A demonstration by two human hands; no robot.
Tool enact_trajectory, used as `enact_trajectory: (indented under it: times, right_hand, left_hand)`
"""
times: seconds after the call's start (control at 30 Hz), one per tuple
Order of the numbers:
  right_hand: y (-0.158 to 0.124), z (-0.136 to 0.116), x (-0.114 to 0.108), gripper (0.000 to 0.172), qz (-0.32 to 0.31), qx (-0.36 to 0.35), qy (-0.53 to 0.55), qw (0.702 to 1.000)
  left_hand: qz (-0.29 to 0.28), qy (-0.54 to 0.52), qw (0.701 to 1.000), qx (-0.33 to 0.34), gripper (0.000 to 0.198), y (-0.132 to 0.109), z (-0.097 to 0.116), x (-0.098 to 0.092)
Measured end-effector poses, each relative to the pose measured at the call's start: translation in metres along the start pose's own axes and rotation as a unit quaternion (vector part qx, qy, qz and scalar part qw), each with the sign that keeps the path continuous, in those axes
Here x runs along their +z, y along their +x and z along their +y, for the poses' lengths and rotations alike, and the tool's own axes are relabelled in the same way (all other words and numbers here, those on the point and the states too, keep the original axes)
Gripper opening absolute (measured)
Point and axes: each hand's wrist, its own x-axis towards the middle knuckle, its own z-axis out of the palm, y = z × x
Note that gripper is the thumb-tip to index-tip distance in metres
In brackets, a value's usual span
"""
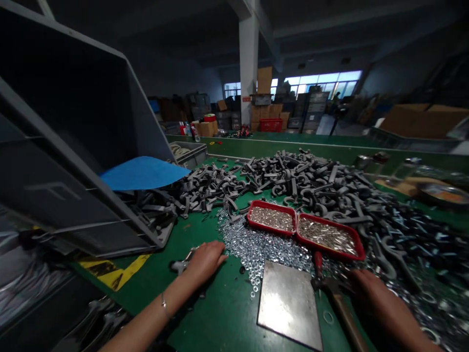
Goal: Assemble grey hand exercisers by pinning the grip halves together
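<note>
On the green tabletop (227,320) I see a flat, scuffed metal plate (289,303), shiny ring-shaped washers (252,249) strewn behind it, and a heap of curved, matt grey parts (293,183). My left hand (205,261), fingers loosely bent, is at a grey piece (178,266) left of the plate; I can't tell whether it grips it. My right hand (368,286) is dim beside the hammer (343,310); whether it's closed, I can't make out. Two red trays (331,252) hold small metal pieces, and a tipped grey crate (91,215) holds similar parts (156,212) under a blue sheet (144,173)
</note>
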Motion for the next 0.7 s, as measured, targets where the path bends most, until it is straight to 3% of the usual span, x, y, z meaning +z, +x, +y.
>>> enact_trajectory:
  times: [0.1,0.2,0.33,0.4,0.5,0.6,0.7]
  right_hand:
    - [0.000,-0.007,-0.010,0.032,0.000,0.061,0.154,0.986]
    - [-0.004,-0.008,-0.018,0.035,0.039,0.111,0.230,0.966]
    - [-0.011,-0.006,-0.012,0.039,0.006,0.150,0.334,0.930]
    - [-0.013,-0.007,-0.006,0.040,-0.016,0.162,0.388,0.907]
    - [-0.011,-0.010,0.001,0.038,-0.023,0.170,0.438,0.882]
    - [-0.005,-0.011,0.000,0.036,0.002,0.164,0.446,0.880]
    - [0.002,-0.008,-0.004,0.039,0.040,0.155,0.424,0.891]
  left_hand:
    - [-0.011,-0.002,1.000,0.016,0.017,0.020,0.016,0.023]
    - [-0.022,-0.020,0.999,0.014,0.018,0.029,0.001,0.040]
    - [-0.009,-0.153,0.988,-0.007,0.016,0.023,-0.008,0.046]
    - [-0.007,-0.242,0.970,-0.019,0.020,0.016,0.008,0.043]
    - [0.004,-0.352,0.936,-0.020,0.023,0.009,0.049,0.040]
    - [0.013,-0.418,0.908,0.000,0.020,0.010,0.088,0.043]
    - [0.013,-0.444,0.896,0.026,0.015,0.013,0.113,0.052]
